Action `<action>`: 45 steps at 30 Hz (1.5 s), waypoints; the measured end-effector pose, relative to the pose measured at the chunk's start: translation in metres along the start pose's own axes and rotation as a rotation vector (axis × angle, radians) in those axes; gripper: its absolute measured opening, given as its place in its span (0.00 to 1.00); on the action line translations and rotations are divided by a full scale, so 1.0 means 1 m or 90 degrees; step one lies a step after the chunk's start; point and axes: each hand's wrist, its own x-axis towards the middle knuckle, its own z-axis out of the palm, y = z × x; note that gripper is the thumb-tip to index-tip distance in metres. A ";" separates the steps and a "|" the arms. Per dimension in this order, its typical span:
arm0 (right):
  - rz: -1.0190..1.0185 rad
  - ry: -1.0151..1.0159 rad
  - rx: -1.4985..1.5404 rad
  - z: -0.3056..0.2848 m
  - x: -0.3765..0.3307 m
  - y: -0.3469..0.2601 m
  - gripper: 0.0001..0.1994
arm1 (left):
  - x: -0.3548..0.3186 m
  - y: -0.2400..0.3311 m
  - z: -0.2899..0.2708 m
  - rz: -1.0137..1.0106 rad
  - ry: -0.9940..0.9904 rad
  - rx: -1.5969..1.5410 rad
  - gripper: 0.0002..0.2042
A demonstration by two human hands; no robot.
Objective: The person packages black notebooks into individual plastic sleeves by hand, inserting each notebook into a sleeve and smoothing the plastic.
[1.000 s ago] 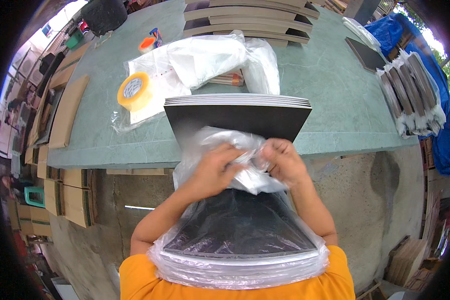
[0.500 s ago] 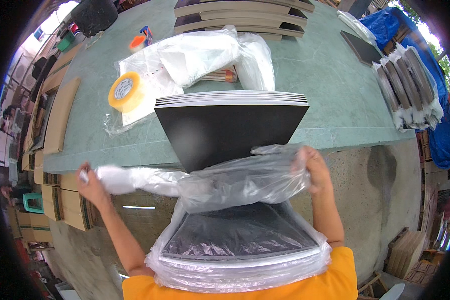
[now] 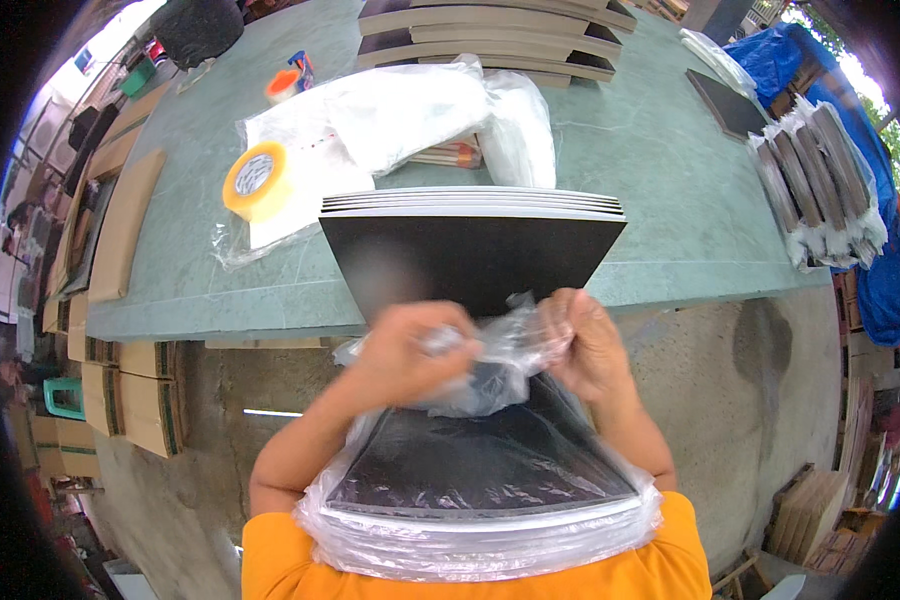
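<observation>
Both hands meet in front of me at the table edge. My left hand (image 3: pixel 420 350), smeared by motion, is closed around bunched clear plastic (image 3: pixel 490 385). My right hand (image 3: pixel 588 345) pinches another part of the same plastic, a little to the right. Against my body leans a stack of black flat panels (image 3: pixel 480 465), with pale layered edges along the near side and clear plastic wrapped over it. Beyond my hands, a second, unwrapped stack of black panels (image 3: pixel 480 250) tilts against the table edge, its white edges uppermost. My hands hide its lower part.
The green table (image 3: pixel 660 200) carries a yellow tape roll (image 3: pixel 255 180), white plastic bags (image 3: pixel 410 115) and an orange tape dispenser (image 3: pixel 285 85). Stacked dark panels (image 3: pixel 490 45) stand at the back. Plastic-wrapped panels (image 3: pixel 815 185) lie at the right edge. Cardboard boxes (image 3: pixel 135 400) stand at left.
My left hand has swung in from the far left to the middle. My right hand has shifted slightly left. The plastic, stretched wide before, is now gathered between them.
</observation>
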 end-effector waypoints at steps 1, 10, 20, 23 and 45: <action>-0.005 0.010 -0.017 0.001 -0.005 -0.009 0.18 | -0.010 -0.025 -0.019 0.050 0.096 0.137 0.05; -0.153 -0.191 -0.638 0.021 -0.007 -0.020 0.10 | -0.025 0.045 -0.014 0.140 0.196 0.234 0.17; 0.089 -0.016 -0.095 0.026 0.005 -0.040 0.10 | -0.009 0.026 -0.014 -0.021 -0.162 -0.020 0.10; 0.185 -0.371 -0.489 0.012 -0.001 -0.008 0.10 | 0.002 0.031 -0.021 -0.092 -0.019 -0.350 0.08; -0.037 -0.062 -1.117 0.039 -0.005 -0.057 0.06 | -0.053 -0.038 -0.043 -0.092 -0.466 0.720 0.14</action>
